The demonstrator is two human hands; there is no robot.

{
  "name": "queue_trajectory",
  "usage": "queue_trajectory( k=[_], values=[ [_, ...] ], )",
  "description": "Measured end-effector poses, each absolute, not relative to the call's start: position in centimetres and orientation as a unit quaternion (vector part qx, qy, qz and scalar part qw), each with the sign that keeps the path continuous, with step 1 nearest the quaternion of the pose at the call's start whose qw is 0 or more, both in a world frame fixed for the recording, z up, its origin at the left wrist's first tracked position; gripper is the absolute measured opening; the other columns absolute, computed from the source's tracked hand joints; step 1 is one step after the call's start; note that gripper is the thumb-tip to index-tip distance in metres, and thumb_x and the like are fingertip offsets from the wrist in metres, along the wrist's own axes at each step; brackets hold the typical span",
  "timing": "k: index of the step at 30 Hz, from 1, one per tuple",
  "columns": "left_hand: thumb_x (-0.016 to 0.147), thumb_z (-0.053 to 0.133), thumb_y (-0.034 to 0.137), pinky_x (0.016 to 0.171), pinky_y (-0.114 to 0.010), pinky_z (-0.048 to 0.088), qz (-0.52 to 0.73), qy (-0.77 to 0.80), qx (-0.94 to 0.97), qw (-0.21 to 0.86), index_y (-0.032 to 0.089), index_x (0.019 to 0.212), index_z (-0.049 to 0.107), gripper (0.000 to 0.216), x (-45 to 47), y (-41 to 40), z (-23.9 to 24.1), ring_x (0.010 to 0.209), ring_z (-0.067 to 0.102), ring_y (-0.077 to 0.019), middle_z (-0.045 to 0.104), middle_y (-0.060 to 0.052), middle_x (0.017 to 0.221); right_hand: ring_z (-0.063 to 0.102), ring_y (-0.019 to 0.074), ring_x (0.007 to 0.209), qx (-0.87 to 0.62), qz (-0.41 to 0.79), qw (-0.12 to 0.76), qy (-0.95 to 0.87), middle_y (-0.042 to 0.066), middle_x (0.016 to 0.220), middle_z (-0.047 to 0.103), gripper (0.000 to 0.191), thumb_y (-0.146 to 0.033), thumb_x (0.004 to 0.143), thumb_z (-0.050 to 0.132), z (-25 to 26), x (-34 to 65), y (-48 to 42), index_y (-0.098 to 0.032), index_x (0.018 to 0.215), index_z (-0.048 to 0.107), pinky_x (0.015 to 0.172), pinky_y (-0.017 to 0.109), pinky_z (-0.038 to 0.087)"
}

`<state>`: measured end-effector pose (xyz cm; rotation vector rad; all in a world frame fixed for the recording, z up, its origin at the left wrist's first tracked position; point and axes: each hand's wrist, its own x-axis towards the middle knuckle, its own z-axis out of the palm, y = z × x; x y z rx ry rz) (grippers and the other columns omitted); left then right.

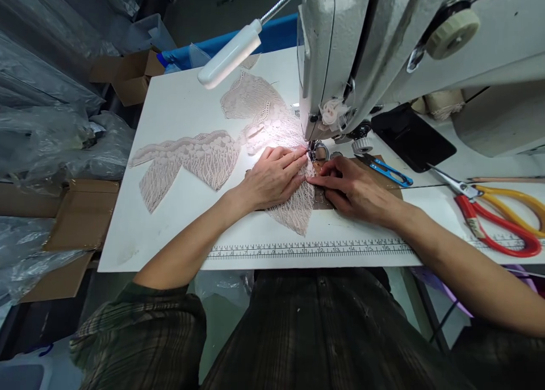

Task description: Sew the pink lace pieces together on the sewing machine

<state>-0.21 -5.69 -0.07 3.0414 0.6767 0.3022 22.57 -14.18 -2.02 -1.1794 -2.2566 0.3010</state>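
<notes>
My left hand (272, 177) lies flat, fingers stretched out, pressing pale pink lace fabric (204, 157) onto the white table (179, 106) just left of the sewing machine's needle (312, 150). My right hand (351, 188) rests on the fabric's edge right of the needle, fingers extended and pressed together, index finger pointing toward my left fingertips. The lace trails away to the left and to the back under the white sewing machine head (340, 55).
A white gooseneck lamp (230, 54) lights the needle area. Blue thread snips (389, 171), red and yellow scissors (498, 217) and a black pad (411, 137) lie to the right. A ruler strip (306, 249) runs along the front edge. Cardboard boxes (80, 214) and plastic bags sit left.
</notes>
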Motion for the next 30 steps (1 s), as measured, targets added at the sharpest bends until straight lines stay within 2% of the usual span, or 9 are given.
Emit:
queue_trajectory(
  k=[10,19,30],
  values=[
    [0.105,0.039,0.035,0.093,-0.051,0.042,0.129,0.195,0.971,0.044,0.017,0.137,0.055,0.040,-0.6,-5.0,-1.0,0.120,0.056,-0.0321,0.056,-0.016,0.149,0.060,0.0239,0.097,-0.445,0.121,0.295,-0.837,0.010,0.105,0.057,0.037,-0.013,0.093,0.052,-2.1,22.4,-14.4,-0.027,0.121,0.074,0.087,0.042,0.056],
    [0.105,0.039,0.036,0.092,-0.049,0.042,0.140,0.181,0.972,0.045,0.016,0.136,0.056,0.040,-0.8,-4.9,-1.3,0.121,0.058,-0.0319,0.056,-0.015,0.149,0.060,0.0218,0.091,-0.442,0.109,0.306,-0.837,0.010,0.102,0.058,0.036,-0.012,0.093,0.051,-1.9,22.2,-14.4,-0.027,0.113,0.077,0.081,0.039,0.056],
    [0.105,0.038,0.034,0.097,-0.053,0.041,0.119,0.210,0.969,0.044,0.019,0.137,0.056,0.039,-0.6,-5.5,-0.6,0.124,0.056,-0.0322,0.055,-0.015,0.149,0.061,0.0229,0.094,-0.460,0.114,0.295,-0.830,0.010,0.101,0.060,0.033,-0.015,0.094,0.051,-1.8,22.1,-14.5,-0.027,0.109,0.078,0.085,0.042,0.057]
  ],
)
